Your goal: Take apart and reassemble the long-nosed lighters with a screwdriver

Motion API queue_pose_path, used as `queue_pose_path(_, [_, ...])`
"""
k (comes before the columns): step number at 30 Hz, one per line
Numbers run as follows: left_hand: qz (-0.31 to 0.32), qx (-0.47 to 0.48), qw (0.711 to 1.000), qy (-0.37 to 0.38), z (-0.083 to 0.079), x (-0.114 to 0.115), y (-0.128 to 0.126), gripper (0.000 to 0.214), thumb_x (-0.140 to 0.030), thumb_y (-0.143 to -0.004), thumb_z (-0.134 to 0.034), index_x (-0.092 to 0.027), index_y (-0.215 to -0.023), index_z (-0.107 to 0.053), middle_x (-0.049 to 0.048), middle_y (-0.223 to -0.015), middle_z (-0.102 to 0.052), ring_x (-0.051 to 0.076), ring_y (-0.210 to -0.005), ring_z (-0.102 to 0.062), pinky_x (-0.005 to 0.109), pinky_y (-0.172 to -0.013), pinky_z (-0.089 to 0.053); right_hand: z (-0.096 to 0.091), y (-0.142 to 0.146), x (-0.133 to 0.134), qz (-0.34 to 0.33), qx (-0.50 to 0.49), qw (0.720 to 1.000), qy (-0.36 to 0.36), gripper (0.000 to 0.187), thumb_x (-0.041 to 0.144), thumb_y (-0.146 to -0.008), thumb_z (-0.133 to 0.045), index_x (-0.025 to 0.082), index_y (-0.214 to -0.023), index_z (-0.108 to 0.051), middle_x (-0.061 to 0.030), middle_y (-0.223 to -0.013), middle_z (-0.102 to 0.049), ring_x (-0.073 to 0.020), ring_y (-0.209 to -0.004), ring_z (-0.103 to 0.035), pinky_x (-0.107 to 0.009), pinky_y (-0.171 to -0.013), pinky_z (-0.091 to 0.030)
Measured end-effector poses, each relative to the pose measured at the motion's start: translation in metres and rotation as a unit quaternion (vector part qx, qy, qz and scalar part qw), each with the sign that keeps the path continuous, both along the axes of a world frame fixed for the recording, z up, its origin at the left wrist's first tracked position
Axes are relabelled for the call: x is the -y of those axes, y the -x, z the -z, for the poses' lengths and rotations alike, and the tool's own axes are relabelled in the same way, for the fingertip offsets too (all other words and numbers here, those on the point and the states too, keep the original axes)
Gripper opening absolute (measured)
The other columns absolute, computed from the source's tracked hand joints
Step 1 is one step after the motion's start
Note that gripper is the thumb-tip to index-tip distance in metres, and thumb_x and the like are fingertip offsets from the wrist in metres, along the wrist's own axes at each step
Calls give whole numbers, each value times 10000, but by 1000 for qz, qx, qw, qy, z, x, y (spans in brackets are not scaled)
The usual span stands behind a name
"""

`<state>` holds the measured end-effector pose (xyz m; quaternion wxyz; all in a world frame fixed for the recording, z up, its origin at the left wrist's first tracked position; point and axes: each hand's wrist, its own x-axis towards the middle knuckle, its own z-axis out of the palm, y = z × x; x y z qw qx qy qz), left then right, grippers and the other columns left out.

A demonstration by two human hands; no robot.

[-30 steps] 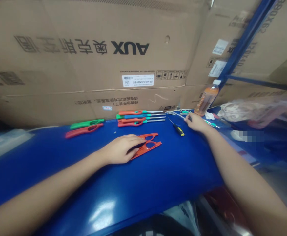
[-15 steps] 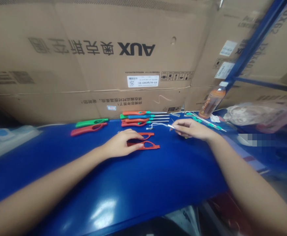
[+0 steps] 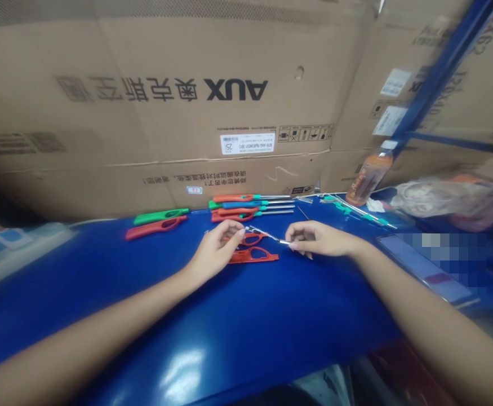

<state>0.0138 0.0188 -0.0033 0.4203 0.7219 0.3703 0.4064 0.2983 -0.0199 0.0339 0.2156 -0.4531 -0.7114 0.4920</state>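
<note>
My left hand [image 3: 213, 249] pinches one end of a thin pale wire-and-tube piece [image 3: 266, 233] between thumb and forefinger. The other end, a small silvery tip, sits in the closed fingers of my right hand [image 3: 321, 238]. Stretched between both hands, the piece hangs just above two red lighter shell halves [image 3: 260, 257], which lie side by side and are partly covered by my left hand. Behind them is a cluster of several long-necked lighters [image 3: 234, 198] in orange, blue, green and red, with metal rods pointing right.
A green handle [image 3: 158, 216] and a red handle [image 3: 155, 228] lie at the left. Metal rods with teal parts [image 3: 358, 210] rest at the right near an orange drink bottle [image 3: 368, 176]. A plastic bag [image 3: 423, 197] and a phone [image 3: 426, 265] are farther right; a cardboard box [image 3: 153, 129] stands behind.
My left hand has lifted off the red shell halves and taken the loose end of the wire piece. My right hand has brought the piece slightly down and nearer.
</note>
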Motion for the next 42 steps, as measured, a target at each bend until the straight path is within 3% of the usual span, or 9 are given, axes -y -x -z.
queue_pose_path(6, [70, 90, 981, 155, -2, 1, -6, 512, -549, -810, -726, -132, -1103, -679, 80, -920, -739, 171, -795, -707, 325, -796, -601, -2, 2, 2, -10, 9, 1000, 6, 405, 525, -797, -736, 176, -914, -567, 17, -773, -591, -110, -660, -582, -279, -624, -493])
queue_pose_path(15, [105, 158, 941, 281, -14, 12, -7, 336, -384, -837, -753, -121, -1045, -731, 103, -931, -762, 185, -838, -742, 335, -836, -619, 3, 1, 0, -11, 13, 1000, -9, 374, 502, -808, -725, 177, -911, -570, 15, -791, -596, -114, -705, -573, -303, -712, -473])
queue_pose_path(19, [106, 152, 944, 272, -13, 14, -8, 304, -384, -847, -746, -138, -1025, -740, 107, -1026, -760, 198, -846, -752, 368, -840, -634, 6, 0, -1, -16, 33, 999, -4, 374, 509, -824, -707, 181, -928, -560, 10, -790, -601, -118, -696, -574, -303, -697, -477])
queue_pose_path(25, [93, 131, 956, 247, -7, 8, -7, 374, -307, -741, -851, -142, -1048, -717, 84, -1005, -771, 207, -898, -753, 397, -911, -616, 1, 3, 2, -19, 41, 998, -32, 357, 481, -886, -649, 186, -1068, -564, 28, -799, -533, -95, -663, -517, -256, -632, -454])
queue_pose_path(30, [92, 48, 986, 129, 0, 5, -4, 406, -274, -698, -859, -129, -1048, -714, 108, -1062, -765, 227, -948, -742, 417, -926, -597, 1, 7, 4, -46, 69, 994, -72, 431, 461, -970, -524, 200, -1312, -535, 40, -763, -491, -102, -625, -472, -254, -598, -424])
queue_pose_path(35, [75, 2, 996, 50, -2, 10, -3, 328, -342, -799, -775, -134, -1049, -732, 101, -1013, -779, 228, -892, -753, 394, -885, -608, 0, 10, 7, -59, 100, 987, -111, 427, 428, -1010, -443, 191, -1349, -550, 26, -733, -512, -117, -629, -475, -254, -599, -410])
queue_pose_path(42, [79, 0, 996, 51, -2, 8, 0, 363, -399, -867, -702, -127, -1106, -732, 106, -953, -788, 226, -849, -763, 370, -835, -623, -4, 16, 11, -98, 96, 981, -140, 341, 349, -1019, -440, 209, -1267, -626, -64, -1061, -673, -147, -829, -593, -295, -784, -483])
